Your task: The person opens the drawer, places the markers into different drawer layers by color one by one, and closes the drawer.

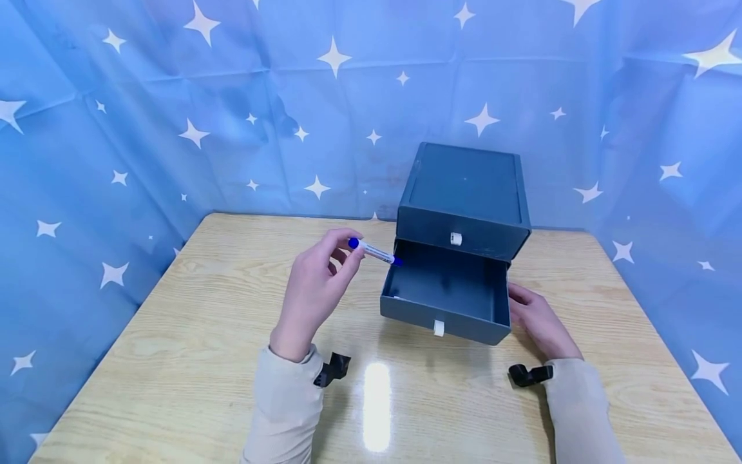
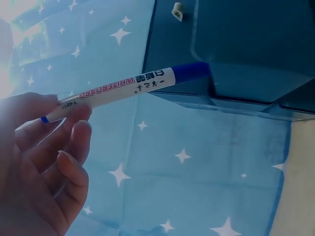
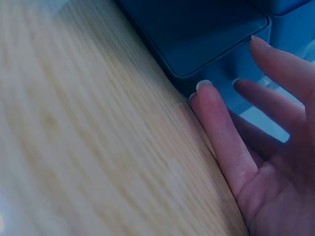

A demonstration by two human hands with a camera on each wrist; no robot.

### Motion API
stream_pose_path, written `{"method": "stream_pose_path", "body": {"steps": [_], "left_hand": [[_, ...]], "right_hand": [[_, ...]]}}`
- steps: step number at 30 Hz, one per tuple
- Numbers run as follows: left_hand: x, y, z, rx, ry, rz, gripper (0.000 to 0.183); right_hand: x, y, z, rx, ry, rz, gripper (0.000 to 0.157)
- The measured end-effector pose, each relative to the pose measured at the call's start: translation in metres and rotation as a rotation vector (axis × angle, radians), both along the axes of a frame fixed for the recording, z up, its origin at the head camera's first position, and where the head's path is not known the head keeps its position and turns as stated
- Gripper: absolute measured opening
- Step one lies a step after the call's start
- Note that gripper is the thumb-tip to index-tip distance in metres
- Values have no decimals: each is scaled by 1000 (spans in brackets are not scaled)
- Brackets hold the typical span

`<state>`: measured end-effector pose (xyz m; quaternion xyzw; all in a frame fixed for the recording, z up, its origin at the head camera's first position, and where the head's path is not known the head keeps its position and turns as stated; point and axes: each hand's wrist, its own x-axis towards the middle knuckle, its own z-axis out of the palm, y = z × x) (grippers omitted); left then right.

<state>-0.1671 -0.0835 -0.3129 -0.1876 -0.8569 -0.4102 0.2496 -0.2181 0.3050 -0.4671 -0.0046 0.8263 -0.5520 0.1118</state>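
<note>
Between thumb and fingers, my left hand (image 1: 317, 283) pinches a white whiteboard marker (image 1: 375, 252) with a blue cap and a blue end. The capped end of the marker (image 2: 133, 88) overlaps the left rim of a pulled-out drawer in the head view. That drawer (image 1: 446, 319) belongs to a dark blue two-tier drawer box (image 1: 466, 183); its upper drawer is closed. My right hand (image 1: 539, 319) is at the box's right side, low by the table. In the right wrist view, the extended fingers (image 3: 219, 128) lie right at the box's side wall.
The box stands toward the back right of a light wooden table (image 1: 191, 335). A blue curtain with white stars (image 1: 278, 96) hangs behind and on both sides. Small white pull tabs (image 1: 438, 328) stick out from the drawer fronts. Each wrist wears a black strap.
</note>
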Motion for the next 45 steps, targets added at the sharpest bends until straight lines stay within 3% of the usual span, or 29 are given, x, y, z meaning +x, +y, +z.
{"method": "stream_pose_path", "body": {"steps": [11, 27, 37, 45], "left_hand": [[-13, 6, -14, -29, -128, -36, 22], [-20, 8, -24, -132, -200, -16, 22], [-24, 10, -32, -128, -314, -7, 24], [-29, 12, -41, -119, -341, -59, 22]], "right_hand": [[0, 0, -1, 12, 9, -23, 66], [1, -1, 1, 14, 35, 8, 67], [-1, -1, 0, -22, 35, -6, 67], [-1, -1, 0, -25, 21, -5, 68]]}}
